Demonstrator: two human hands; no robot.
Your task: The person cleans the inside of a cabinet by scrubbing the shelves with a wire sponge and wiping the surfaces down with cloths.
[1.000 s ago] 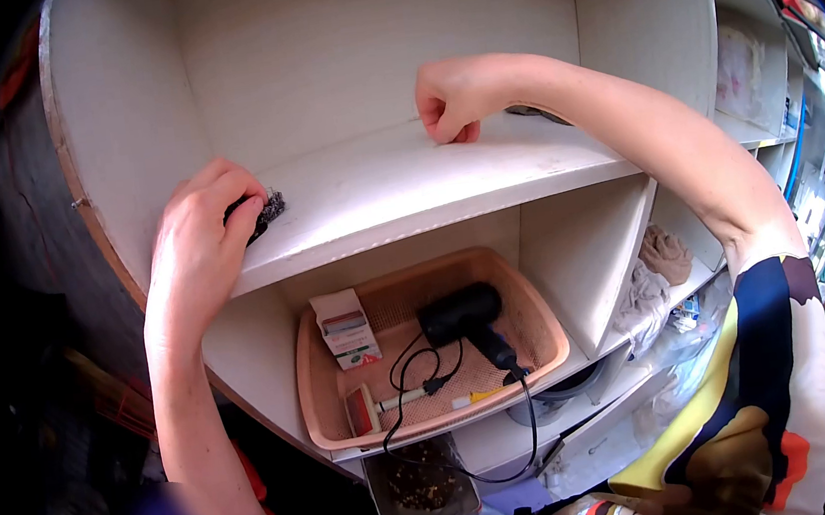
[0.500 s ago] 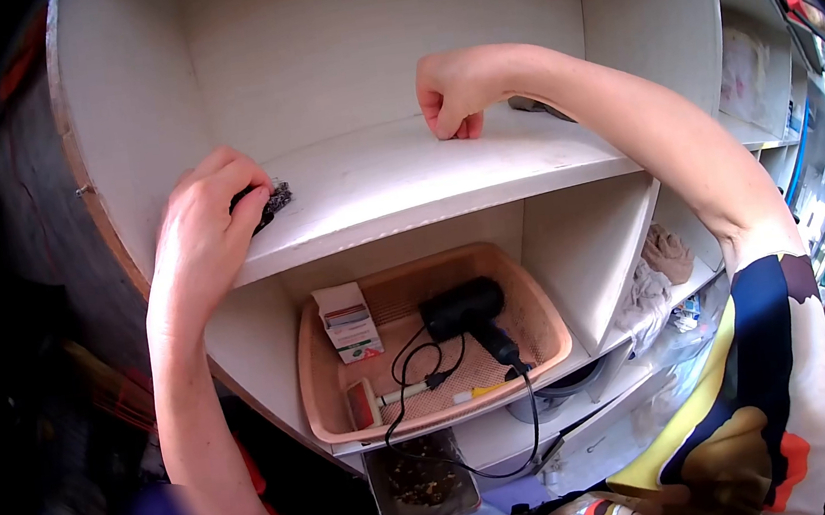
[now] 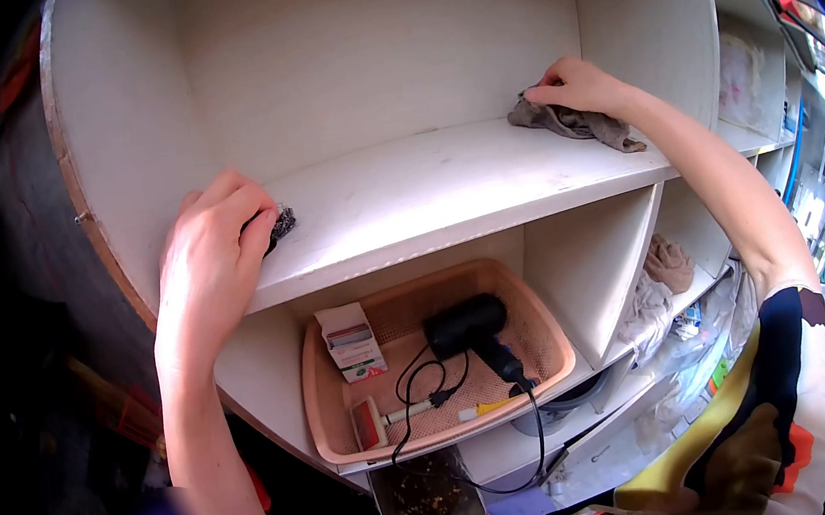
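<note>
Left fingers (image 3: 247, 198) pinch a dark scourer (image 3: 283, 225), right fingers (image 3: 548, 94) (half curled) clasp a grey rag (image 3: 608, 128).

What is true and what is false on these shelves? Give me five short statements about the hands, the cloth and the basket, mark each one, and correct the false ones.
1. The right hand holds a grey-brown cloth on the upper shelf. True.
2. The left hand is inside the basket. False: it is at the left end of the upper shelf, holding a dark, rough-textured item.
3. A black hair dryer lies in the basket. True.
4. The white box sits to the right of the hair dryer. False: it is to the left of it, also in the basket.
5. Part of the black cord hangs over the basket's front rim. True.
</note>
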